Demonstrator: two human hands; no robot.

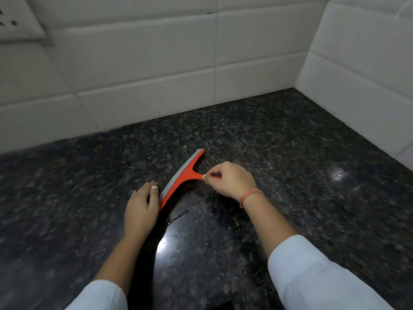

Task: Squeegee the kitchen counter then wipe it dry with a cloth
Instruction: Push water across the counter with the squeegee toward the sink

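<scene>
An orange squeegee [183, 175] with a grey rubber blade lies on the dark speckled granite counter [290, 153], its blade running from near left to far right. My right hand [228, 179] is closed around its short handle. My left hand [140, 209] rests flat on the counter with its fingers apart, the thumb touching the near end of the blade. A few water streaks and drops [178, 217] show on the counter just in front of the squeegee. No cloth is in view.
White tiled walls stand behind the counter [156, 74] and on the right [357, 74], meeting in a corner at the far right. A white socket plate [17, 19] sits on the wall at the top left.
</scene>
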